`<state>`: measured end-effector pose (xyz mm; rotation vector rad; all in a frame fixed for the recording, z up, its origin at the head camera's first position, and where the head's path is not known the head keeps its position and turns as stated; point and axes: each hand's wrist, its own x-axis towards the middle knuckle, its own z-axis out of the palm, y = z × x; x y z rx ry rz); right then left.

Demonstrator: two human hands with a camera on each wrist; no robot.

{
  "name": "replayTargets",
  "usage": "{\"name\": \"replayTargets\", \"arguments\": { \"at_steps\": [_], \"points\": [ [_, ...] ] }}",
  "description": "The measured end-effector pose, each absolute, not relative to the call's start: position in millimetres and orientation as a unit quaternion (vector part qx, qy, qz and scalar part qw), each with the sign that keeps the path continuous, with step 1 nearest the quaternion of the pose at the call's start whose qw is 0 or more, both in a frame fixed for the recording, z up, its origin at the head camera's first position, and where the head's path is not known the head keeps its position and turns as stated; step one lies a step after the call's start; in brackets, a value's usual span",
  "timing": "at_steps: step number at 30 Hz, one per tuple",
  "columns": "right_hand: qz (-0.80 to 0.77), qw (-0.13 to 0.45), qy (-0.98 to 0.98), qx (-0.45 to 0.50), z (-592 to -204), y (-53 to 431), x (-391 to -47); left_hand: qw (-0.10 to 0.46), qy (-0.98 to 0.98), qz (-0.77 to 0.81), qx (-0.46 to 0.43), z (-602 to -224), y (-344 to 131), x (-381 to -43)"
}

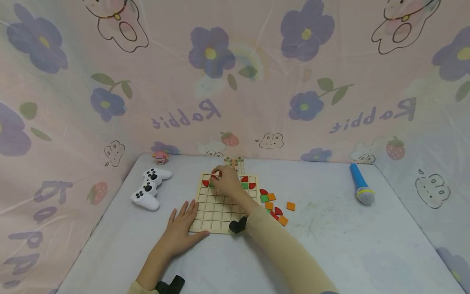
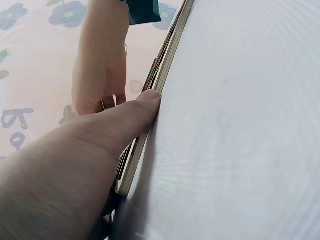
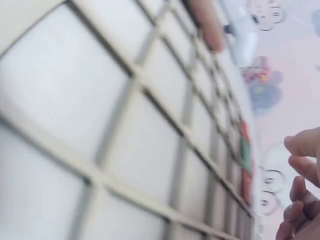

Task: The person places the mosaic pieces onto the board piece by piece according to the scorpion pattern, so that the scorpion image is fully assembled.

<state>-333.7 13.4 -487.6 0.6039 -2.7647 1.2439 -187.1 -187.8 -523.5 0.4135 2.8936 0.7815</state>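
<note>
A pale wooden grid board (image 1: 216,213) lies on the white table. My left hand (image 1: 180,233) rests at its near left corner with fingers spread, its thumb (image 2: 132,117) against the board's near edge. My right hand (image 1: 228,183) hovers over the board's far left part, fingers loosely bent; in the right wrist view nothing shows between the fingertips (image 3: 302,143). Under and beside it sit red quarter-round pieces (image 1: 205,183) and a green square piece (image 1: 211,184). Matching red pieces (image 1: 252,185) and a green square (image 1: 244,185) lie at the far right. The right hand hides the squares between.
Right of the board lie loose orange squares (image 1: 291,206), red quarter-rounds (image 1: 278,211) and a green square (image 1: 264,198). A patterned card (image 1: 240,165) stands behind the board. A white game controller (image 1: 149,188) and a pink figurine (image 1: 160,157) are left, a blue toy microphone (image 1: 361,184) right.
</note>
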Motion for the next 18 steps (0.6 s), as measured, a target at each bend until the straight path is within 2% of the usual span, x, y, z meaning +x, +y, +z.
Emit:
{"name": "replayTargets", "arguments": {
  "at_steps": [10,18],
  "points": [
    [0.438,0.068,-0.88,0.17,-456.0,80.0,-316.3,0.062,0.954,0.259,0.134,-521.6,-187.3,-186.7],
    [0.419,0.082,-0.894,0.134,-457.9,144.3,-286.9,0.065,0.955,0.259,0.131,-524.1,-188.4,-187.6]
  ]
}}
